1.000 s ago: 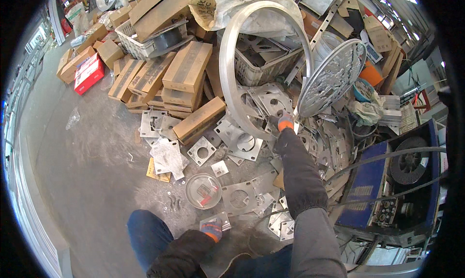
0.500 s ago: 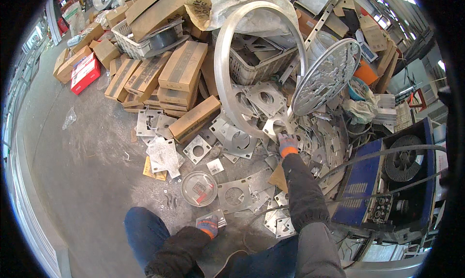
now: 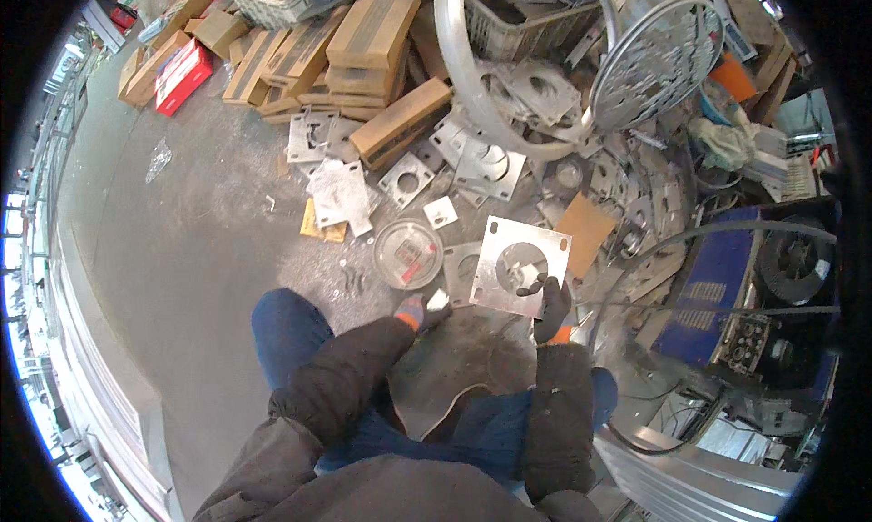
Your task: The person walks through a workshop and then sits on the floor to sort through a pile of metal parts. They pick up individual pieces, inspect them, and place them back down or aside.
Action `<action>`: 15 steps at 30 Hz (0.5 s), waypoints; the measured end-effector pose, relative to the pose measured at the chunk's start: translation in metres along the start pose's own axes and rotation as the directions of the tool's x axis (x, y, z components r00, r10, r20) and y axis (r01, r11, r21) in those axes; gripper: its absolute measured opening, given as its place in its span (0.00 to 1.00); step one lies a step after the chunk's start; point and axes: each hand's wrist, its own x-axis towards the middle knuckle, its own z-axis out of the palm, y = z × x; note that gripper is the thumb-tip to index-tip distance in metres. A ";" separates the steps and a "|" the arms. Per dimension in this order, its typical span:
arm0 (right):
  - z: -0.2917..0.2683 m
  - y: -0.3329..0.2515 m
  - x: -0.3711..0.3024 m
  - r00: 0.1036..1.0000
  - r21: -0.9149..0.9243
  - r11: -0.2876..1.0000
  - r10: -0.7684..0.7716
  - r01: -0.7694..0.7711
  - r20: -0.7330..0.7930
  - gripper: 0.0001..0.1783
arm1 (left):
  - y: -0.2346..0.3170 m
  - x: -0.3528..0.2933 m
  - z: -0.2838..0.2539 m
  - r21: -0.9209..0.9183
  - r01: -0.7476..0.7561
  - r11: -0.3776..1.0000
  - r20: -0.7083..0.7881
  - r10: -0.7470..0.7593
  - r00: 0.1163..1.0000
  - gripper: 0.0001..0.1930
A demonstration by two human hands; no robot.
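Square plate (image 3: 488,281) pinched by fingers of right hand (image 3: 552,315); left hand (image 3: 427,313) finger state unclear; 1 ring (image 3: 454,63), boxes (image 3: 371,33) beyond.

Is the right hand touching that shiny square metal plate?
Touching. The head view shows the gloved right hand gripping the silver square metal plate at its lower-right corner.

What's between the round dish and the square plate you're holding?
Between the round dish and square plate, the head view shows part of another holed plate on the floor.
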 end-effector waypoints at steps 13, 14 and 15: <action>-0.011 0.042 -0.035 0.997 -0.565 0.824 0.068 -0.045 0.020 0.17 | 0.061 0.003 -0.072 -0.922 0.348 0.169 0.371 0.130 0.920 0.24; -0.014 0.048 -0.033 0.997 -0.534 0.844 0.071 -0.042 0.035 0.17 | 0.058 0.003 -0.071 -0.915 0.371 0.161 0.391 0.125 0.912 0.25; -0.019 0.053 -0.031 0.997 -0.490 0.870 0.077 -0.054 0.026 0.17 | 0.056 0.004 -0.070 -0.925 0.351 0.145 0.371 0.149 0.917 0.25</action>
